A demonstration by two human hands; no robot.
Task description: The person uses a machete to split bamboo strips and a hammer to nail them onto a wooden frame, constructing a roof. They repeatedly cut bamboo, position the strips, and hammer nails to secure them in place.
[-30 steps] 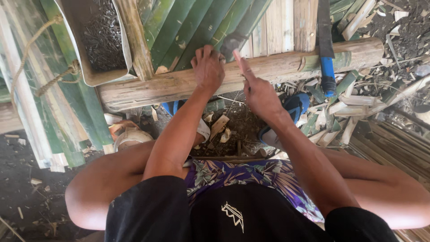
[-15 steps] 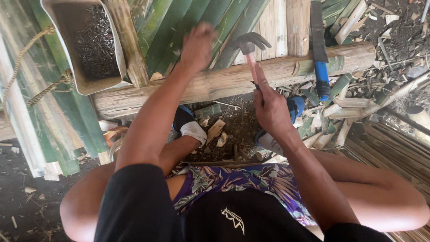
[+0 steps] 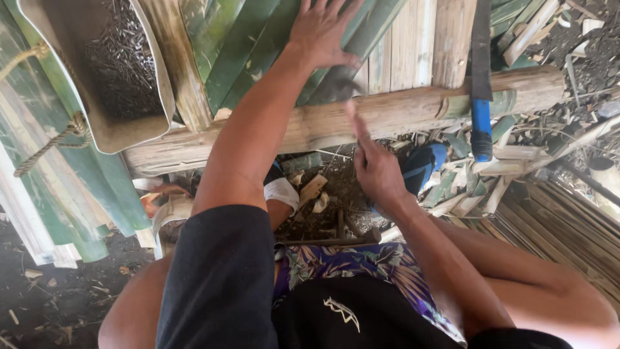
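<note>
Two hands: left (image 3: 323, 29) flat on green slats (image 3: 226, 45), right (image 3: 374, 165) loosely curled (empty) below the beam (image 3: 387, 113).

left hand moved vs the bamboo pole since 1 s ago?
Yes. The left hand was resting on the bamboo pole a second ago; it now lies flat beyond the pole, farther from the body, on the green bamboo slats.

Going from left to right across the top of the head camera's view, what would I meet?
Rope → grey tub of nails → green bamboo slats → left hand → pale slats → blue-handled tool → scraps on the ground.
</note>
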